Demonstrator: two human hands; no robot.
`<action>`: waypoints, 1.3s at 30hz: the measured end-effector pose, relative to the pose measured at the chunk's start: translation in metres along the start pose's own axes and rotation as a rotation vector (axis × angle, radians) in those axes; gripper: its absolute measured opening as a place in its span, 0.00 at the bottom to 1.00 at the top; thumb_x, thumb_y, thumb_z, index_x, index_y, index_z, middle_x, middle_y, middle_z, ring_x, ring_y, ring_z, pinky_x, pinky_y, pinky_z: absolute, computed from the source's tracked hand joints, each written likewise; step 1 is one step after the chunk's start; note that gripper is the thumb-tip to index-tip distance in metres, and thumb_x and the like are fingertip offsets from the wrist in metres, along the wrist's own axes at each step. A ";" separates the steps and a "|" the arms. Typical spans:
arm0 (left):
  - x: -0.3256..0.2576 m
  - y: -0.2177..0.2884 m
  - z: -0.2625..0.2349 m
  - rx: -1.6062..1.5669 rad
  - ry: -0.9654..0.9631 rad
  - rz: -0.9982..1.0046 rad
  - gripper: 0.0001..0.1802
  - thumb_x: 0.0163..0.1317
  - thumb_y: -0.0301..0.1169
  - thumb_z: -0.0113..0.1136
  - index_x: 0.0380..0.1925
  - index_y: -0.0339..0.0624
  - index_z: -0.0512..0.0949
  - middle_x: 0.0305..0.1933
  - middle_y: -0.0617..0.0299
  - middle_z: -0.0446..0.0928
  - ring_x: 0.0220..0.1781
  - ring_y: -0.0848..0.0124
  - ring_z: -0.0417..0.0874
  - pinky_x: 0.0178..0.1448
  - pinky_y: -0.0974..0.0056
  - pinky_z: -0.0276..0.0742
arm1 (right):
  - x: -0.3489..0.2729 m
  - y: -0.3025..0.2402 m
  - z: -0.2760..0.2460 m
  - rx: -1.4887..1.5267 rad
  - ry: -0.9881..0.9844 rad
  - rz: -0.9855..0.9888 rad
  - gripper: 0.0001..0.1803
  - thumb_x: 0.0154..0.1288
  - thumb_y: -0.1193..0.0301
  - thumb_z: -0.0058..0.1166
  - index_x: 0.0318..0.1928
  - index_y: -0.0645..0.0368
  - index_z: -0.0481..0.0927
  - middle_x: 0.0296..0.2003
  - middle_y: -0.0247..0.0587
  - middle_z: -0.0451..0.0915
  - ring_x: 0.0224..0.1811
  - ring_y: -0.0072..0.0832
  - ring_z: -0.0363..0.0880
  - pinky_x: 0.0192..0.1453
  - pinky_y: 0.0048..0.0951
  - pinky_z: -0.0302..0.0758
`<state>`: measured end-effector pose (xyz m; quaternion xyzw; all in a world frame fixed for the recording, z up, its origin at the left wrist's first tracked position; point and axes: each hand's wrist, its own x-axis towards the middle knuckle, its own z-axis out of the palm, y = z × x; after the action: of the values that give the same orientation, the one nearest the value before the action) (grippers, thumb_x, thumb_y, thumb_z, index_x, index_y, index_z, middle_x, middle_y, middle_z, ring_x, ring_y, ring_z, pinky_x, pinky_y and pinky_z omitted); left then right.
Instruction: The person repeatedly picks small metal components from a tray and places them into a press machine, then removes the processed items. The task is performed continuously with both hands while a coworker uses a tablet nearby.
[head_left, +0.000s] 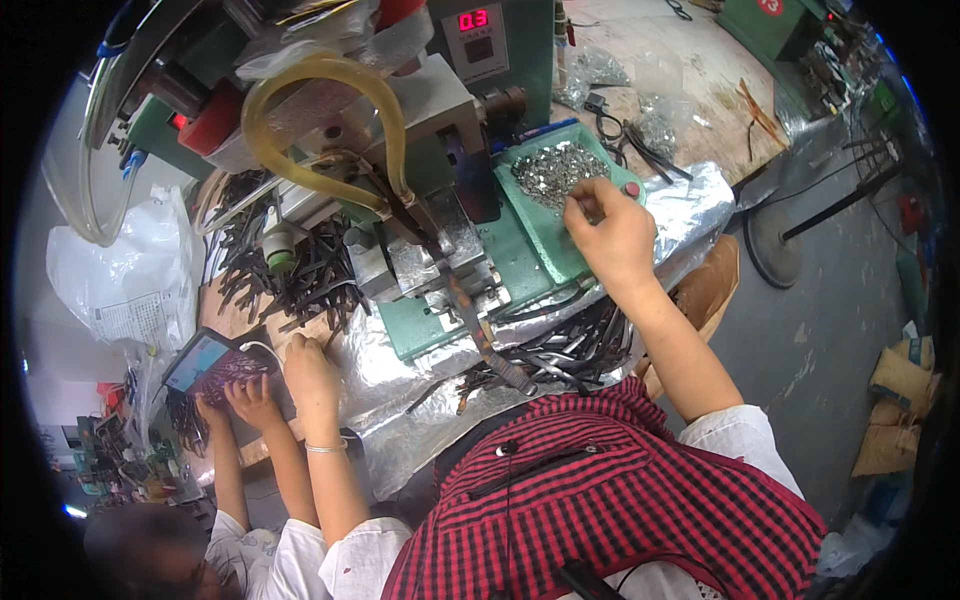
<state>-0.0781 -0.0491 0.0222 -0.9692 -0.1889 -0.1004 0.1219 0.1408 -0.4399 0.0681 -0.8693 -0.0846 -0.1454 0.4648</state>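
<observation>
My right hand [613, 237] is at the green tray [545, 232] beside a heap of small shiny metal pieces [560, 172]. Its fingers are pinched together, and whatever they hold is too small to make out. My left hand [312, 380], with a bracelet at the wrist, is over the table edge left of the machine. Its fingers are curled together beside a white cable [262, 347], and their tips are too unclear to show anything held. Between my hands stands a green bench press [440, 335] with metal tooling [465, 265]. A dark strip [463, 305] slants down from it.
Dark strips [285, 265] are piled left of the press, and more strips [575, 345] lie on foil in front of me. At left, another person's hand [255, 400] is near a tablet [203, 362]. A yellow hose [262, 95] loops above. A round stand base [775, 250] is on the floor.
</observation>
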 end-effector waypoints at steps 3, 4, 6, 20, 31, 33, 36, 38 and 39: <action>0.004 -0.010 -0.011 -0.173 -0.121 -0.081 0.04 0.59 0.25 0.62 0.32 0.39 0.84 0.38 0.50 0.81 0.42 0.48 0.84 0.45 0.47 0.80 | 0.007 0.002 0.002 0.067 -0.005 -0.094 0.08 0.60 0.71 0.65 0.39 0.60 0.87 0.35 0.46 0.89 0.38 0.42 0.89 0.46 0.37 0.82; 0.007 -0.011 -0.023 -0.256 -0.040 -0.088 0.04 0.58 0.25 0.64 0.33 0.38 0.82 0.36 0.50 0.82 0.41 0.47 0.84 0.45 0.47 0.79 | 0.008 0.001 0.001 0.073 -0.023 -0.113 0.09 0.61 0.72 0.65 0.42 0.59 0.87 0.36 0.46 0.89 0.39 0.41 0.89 0.47 0.37 0.82; 0.038 -0.001 -0.043 -0.456 0.194 -0.046 0.08 0.64 0.23 0.64 0.43 0.38 0.82 0.33 0.50 0.83 0.35 0.50 0.85 0.40 0.55 0.79 | 0.010 0.006 -0.007 0.063 -0.012 -0.114 0.09 0.63 0.73 0.64 0.44 0.61 0.87 0.37 0.44 0.89 0.40 0.34 0.89 0.49 0.33 0.82; 0.043 0.033 -0.080 -1.464 0.202 -0.419 0.11 0.76 0.30 0.61 0.47 0.33 0.83 0.38 0.57 0.87 0.33 0.77 0.84 0.33 0.74 0.75 | -0.014 -0.040 -0.027 0.352 -0.125 -0.223 0.08 0.68 0.81 0.61 0.46 0.65 0.87 0.43 0.40 0.88 0.47 0.27 0.85 0.57 0.27 0.78; 0.042 0.074 -0.105 -1.751 0.382 -0.428 0.19 0.83 0.43 0.48 0.45 0.36 0.77 0.28 0.63 0.78 0.24 0.76 0.72 0.30 0.73 0.67 | -0.022 -0.092 0.043 0.826 -0.152 -0.099 0.20 0.63 0.80 0.65 0.56 0.65 0.79 0.44 0.42 0.86 0.46 0.26 0.86 0.53 0.27 0.79; 0.035 0.090 -0.150 -1.907 0.346 -0.378 0.19 0.84 0.42 0.46 0.46 0.36 0.76 0.26 0.61 0.76 0.23 0.75 0.71 0.29 0.73 0.66 | -0.020 -0.100 0.043 0.914 -0.196 -0.089 0.22 0.64 0.80 0.65 0.59 0.65 0.77 0.46 0.42 0.86 0.46 0.24 0.85 0.54 0.26 0.79; 0.015 0.100 -0.185 -2.043 0.069 -0.173 0.21 0.84 0.40 0.41 0.47 0.31 0.74 0.23 0.56 0.77 0.22 0.74 0.74 0.29 0.70 0.71 | -0.023 -0.118 0.035 0.937 -0.266 -0.112 0.28 0.65 0.81 0.63 0.65 0.64 0.73 0.52 0.45 0.84 0.50 0.26 0.85 0.59 0.28 0.79; 0.010 0.121 -0.193 -2.194 -0.348 -0.196 0.21 0.84 0.40 0.42 0.44 0.31 0.74 0.24 0.52 0.80 0.21 0.71 0.77 0.25 0.70 0.72 | -0.036 -0.128 0.015 0.951 -0.303 -0.047 0.31 0.64 0.83 0.61 0.68 0.67 0.70 0.59 0.46 0.79 0.57 0.30 0.81 0.65 0.32 0.75; 0.008 0.139 -0.198 -2.184 -0.522 -0.284 0.21 0.83 0.41 0.43 0.43 0.32 0.74 0.25 0.52 0.80 0.20 0.70 0.78 0.22 0.70 0.71 | -0.041 -0.133 0.003 0.959 -0.334 -0.018 0.33 0.64 0.84 0.61 0.70 0.68 0.68 0.63 0.47 0.77 0.60 0.31 0.79 0.68 0.33 0.74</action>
<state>-0.0456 -0.2254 0.1843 -0.5180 -0.1281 -0.0192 -0.8455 0.0656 -0.3638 0.1570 -0.5688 -0.2227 0.0467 0.7904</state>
